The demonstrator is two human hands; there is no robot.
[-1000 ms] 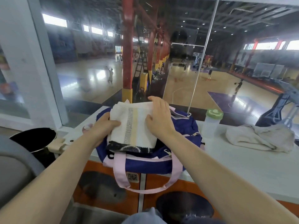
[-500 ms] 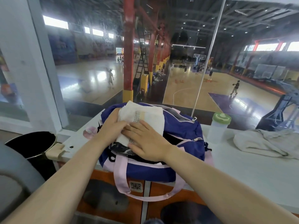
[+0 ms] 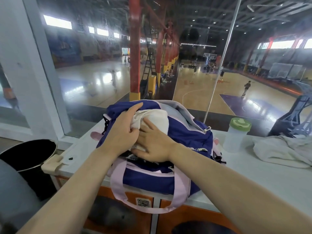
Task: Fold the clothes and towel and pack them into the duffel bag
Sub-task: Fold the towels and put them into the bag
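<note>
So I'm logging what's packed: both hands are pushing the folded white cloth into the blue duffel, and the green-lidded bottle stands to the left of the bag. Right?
Not quite. The head view shows the green-lidded bottle to the right of the blue duffel, not the left. The rest holds: the left hand and right hand press the folded white cloth into the bag.

A clear bottle with a green lid stands on the white counter; a black bin sits at left.
</note>
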